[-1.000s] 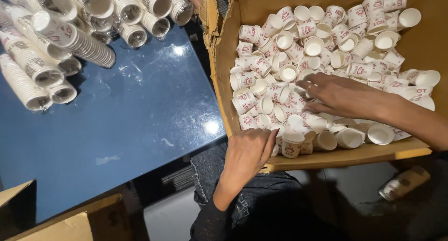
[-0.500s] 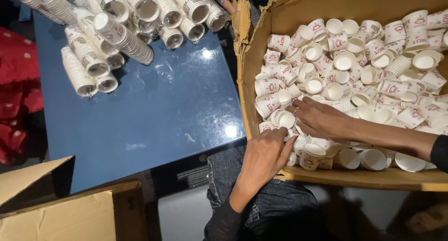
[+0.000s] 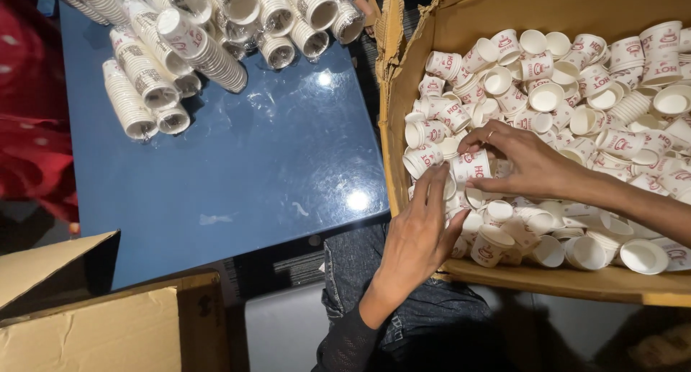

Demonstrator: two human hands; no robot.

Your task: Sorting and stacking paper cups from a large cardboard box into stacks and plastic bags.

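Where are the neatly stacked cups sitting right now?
The stacked cups lie on their sides in long rows at the far left of the blue table, left of the cardboard box of loose cups.

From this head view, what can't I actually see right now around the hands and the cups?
- Head view: the cardboard box runs off the right and top edges, so its full cup count is unknown.
- The right hand covers part of the paper cup it touches; its grip is unclear.
- The left hand hides the cups beneath it.
- The stacked cups on the blue table are cut off at the top.
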